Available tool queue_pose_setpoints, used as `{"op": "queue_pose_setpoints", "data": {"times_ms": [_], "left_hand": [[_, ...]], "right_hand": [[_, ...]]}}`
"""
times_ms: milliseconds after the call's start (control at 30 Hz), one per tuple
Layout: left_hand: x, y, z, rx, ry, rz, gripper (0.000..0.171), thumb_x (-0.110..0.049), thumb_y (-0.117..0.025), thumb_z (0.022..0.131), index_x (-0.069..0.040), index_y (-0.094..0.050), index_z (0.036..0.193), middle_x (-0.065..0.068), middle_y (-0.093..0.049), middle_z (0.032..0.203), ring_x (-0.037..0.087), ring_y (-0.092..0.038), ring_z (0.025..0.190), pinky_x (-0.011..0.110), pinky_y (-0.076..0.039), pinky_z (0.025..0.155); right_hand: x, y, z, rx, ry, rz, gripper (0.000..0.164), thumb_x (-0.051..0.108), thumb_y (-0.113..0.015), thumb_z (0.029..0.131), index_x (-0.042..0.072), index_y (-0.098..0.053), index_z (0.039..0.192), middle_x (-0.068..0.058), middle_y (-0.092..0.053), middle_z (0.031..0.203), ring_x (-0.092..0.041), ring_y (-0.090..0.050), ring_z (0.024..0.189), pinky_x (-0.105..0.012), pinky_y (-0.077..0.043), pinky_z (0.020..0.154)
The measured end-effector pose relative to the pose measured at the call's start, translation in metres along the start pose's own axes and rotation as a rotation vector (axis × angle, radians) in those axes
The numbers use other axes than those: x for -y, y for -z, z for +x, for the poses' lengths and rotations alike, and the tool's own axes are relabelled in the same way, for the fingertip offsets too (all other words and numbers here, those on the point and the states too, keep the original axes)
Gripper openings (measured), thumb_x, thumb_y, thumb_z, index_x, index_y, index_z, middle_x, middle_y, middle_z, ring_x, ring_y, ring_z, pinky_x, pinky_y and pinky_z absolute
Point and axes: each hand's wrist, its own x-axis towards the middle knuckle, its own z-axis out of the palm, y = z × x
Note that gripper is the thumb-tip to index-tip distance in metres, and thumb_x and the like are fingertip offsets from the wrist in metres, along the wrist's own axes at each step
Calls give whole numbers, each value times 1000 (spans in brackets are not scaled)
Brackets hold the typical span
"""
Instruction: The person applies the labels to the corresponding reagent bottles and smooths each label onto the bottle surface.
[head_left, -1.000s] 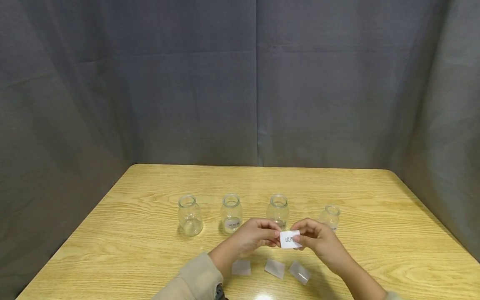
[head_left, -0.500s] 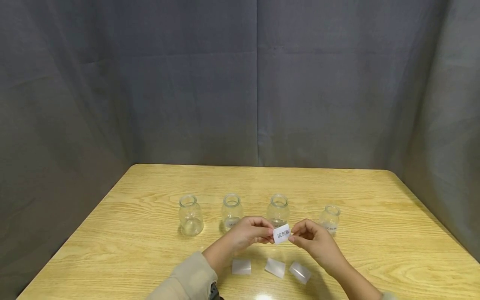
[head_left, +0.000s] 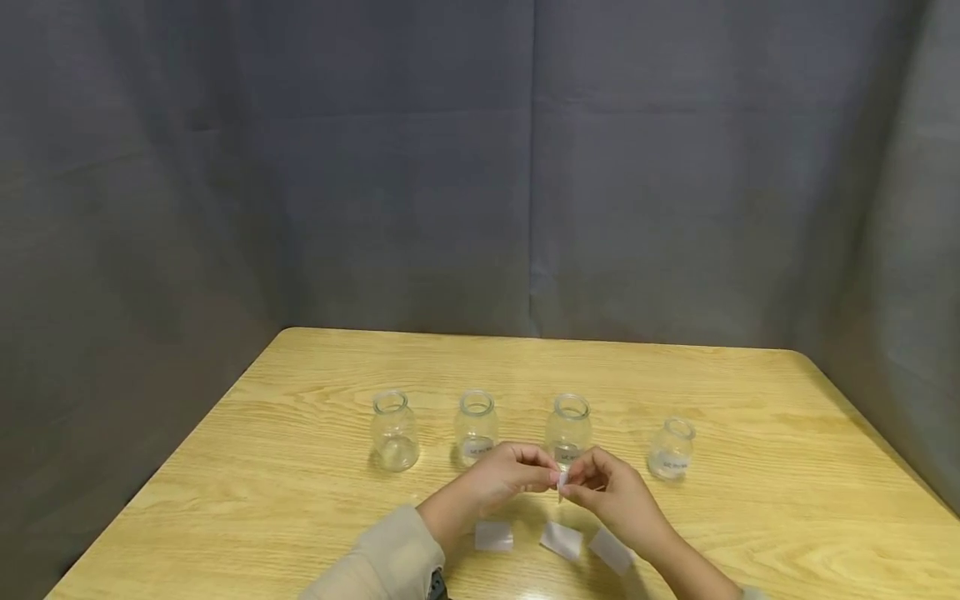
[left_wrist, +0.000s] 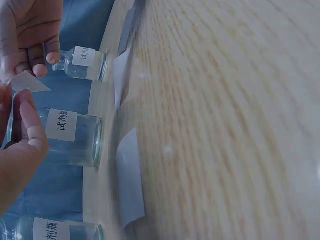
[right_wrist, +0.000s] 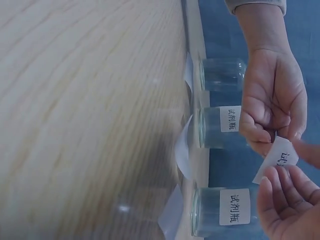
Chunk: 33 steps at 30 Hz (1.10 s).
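Note:
Both hands meet over the table, pinching one small white paper label [head_left: 562, 482] between them. My left hand [head_left: 495, 482] holds its left edge with thumb and fingertips, while my right hand [head_left: 611, 497] pinches the other edge. The label stands nearly edge-on in the head view; in the right wrist view its printed characters [right_wrist: 284, 159] are partly covered by fingers. Just behind the hands is a labelled glass jar [head_left: 568, 425], and another labelled jar [head_left: 477, 429] stands to its left. A smaller labelled bottle [head_left: 671, 454] stands to the right.
At the left end of the row, a glass jar [head_left: 395, 433] shows no label. Three pale slips of paper, a left one [head_left: 493, 536], a middle one [head_left: 561, 540] and a right one [head_left: 611, 550], lie near the front. A grey curtain [head_left: 405, 208] surrounds the wooden table [head_left: 247, 475].
The label has turned from facing the head camera to nearly edge-on, and the hands have drawn closer together. The head view has shifted slightly; jars and slips stay put.

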Motion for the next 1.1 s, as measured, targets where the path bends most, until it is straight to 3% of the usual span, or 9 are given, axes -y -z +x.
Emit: {"op": "queue_pose_setpoints", "data": {"times_ms": [267,467,600,800,1100], "left_hand": [[1,-1,-4,-4,1,27,22,-6,-57,81,13,-54,92,-1,-56,76,12,-54,77,31,-44,78],[2,5,-8,-29,14,43,18,-7,-57,82,9,-55,89,2,-55,80,14,-53,79,32,-43,80],[3,12,-12,-50,14,1,11,-3,-54,82,8,-53,85,6,-53,82,15,-53,78,33,-44,78],[4,19,-18,-70,29,-41,1,4,-51,81,4,-51,80,6,-50,75,14,-51,68,26,-47,69],[4,28,-25,-101,43,-13,12,5,-55,77,-5,-51,73,4,-49,69,13,-49,65,23,-45,65]], "right_hand": [[-2,-4,0,3,12,-48,26,16,-68,73,2,-50,86,-2,-53,78,-16,-51,72,-26,-45,64],[-2,-9,2,47,53,-8,19,1,-60,77,-1,-48,91,-6,-51,79,-16,-50,71,-22,-44,64],[1,-13,6,77,72,-12,22,-6,-56,78,0,-49,98,-7,-50,76,-13,-47,63,-20,-42,58],[3,-15,10,121,104,-43,17,-1,-58,78,3,-57,95,-3,-53,77,-14,-49,67,-22,-44,58],[2,-12,13,225,170,5,17,5,-60,79,1,-58,95,-9,-58,91,-21,-57,82,-25,-48,68]]}}
